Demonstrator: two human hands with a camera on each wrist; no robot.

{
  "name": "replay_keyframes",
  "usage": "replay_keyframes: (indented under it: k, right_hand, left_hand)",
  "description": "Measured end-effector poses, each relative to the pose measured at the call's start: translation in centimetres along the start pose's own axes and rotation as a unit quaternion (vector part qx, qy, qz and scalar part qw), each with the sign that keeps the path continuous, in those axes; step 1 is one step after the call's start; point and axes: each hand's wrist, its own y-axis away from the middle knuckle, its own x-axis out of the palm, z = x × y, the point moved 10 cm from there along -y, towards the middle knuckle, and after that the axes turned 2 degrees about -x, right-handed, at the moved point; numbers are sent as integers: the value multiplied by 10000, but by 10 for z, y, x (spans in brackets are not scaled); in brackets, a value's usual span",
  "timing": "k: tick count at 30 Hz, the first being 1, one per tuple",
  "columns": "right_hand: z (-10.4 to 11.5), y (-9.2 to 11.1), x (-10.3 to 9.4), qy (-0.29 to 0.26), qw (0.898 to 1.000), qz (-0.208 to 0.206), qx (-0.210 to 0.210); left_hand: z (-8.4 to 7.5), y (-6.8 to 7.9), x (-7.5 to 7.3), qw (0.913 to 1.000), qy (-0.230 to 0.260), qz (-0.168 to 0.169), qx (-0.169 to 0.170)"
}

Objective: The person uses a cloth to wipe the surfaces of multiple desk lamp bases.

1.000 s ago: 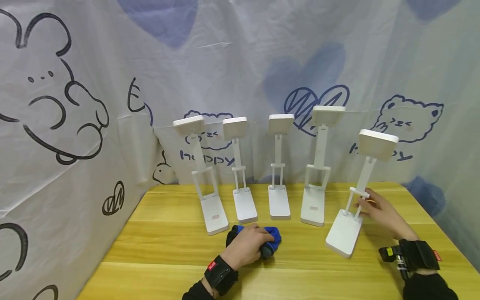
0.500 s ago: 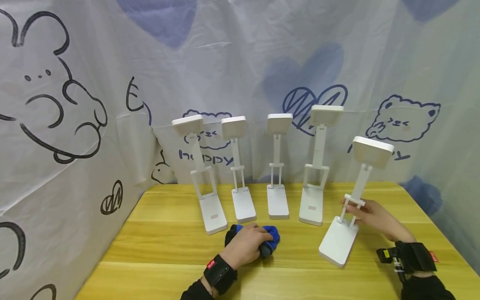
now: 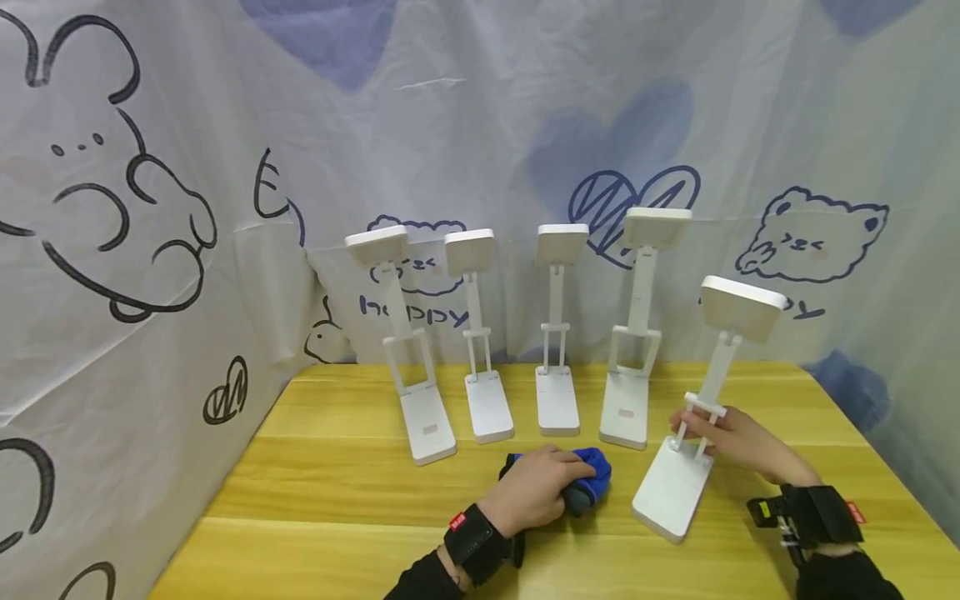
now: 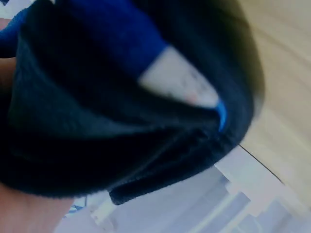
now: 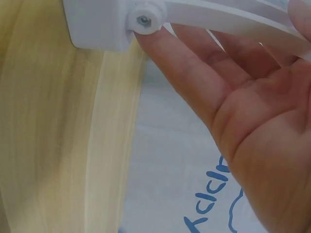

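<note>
In the head view my left hand (image 3: 531, 490) grips a bunched blue-and-black cloth (image 3: 597, 472) low over the table's middle. Its dark folds and a pale label (image 4: 180, 80) fill much of the left wrist view. To the right, a white desk lamp (image 3: 672, 490) leans, its head up and its base toward me. My right hand (image 3: 750, 446) holds it by the thin struts of its stem. Up close in the right wrist view, the fingers (image 5: 194, 73) lie behind a strut beside the hinge screw, with the thumb tip at the right edge.
Several more white desk lamps stand in a row along the back: the leftmost lamp (image 3: 427, 423), then another (image 3: 489, 406), a third (image 3: 557, 402) and a taller one (image 3: 625, 408). A printed fabric curtain (image 3: 480, 150) hangs behind the wooden table (image 3: 337, 483) and down its left side.
My right hand has brought the rightmost lamp toward me and slightly left. My left hand has moved right with the cloth, closer to that lamp's base. The back row of lamps stays put.
</note>
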Motion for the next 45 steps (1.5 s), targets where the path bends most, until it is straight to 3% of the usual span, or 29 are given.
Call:
replay_keyframes:
  k: [15, 20, 30, 37, 45]
  right_hand:
    - [1, 1, 2, -9, 9999, -12, 126]
    - [1, 1, 4, -40, 9998, 24, 179]
    - [3, 1, 2, 22, 9999, -32, 142]
    - [5, 4, 4, -165, 9998, 87, -121]
    - [6, 4, 3, -409, 9982, 239, -359]
  left_hand:
    - [-34, -61, 14, 9997, -210, 147, -63]
    - [-43, -72, 21, 9982, -410, 389, -199]
    - [-54, -96, 26, 9906, -1144, 542, -510]
    - [-75, -114, 30, 9834, -1710, 495, -354]
    - [-91, -124, 30, 9830, -1750, 543, -107]
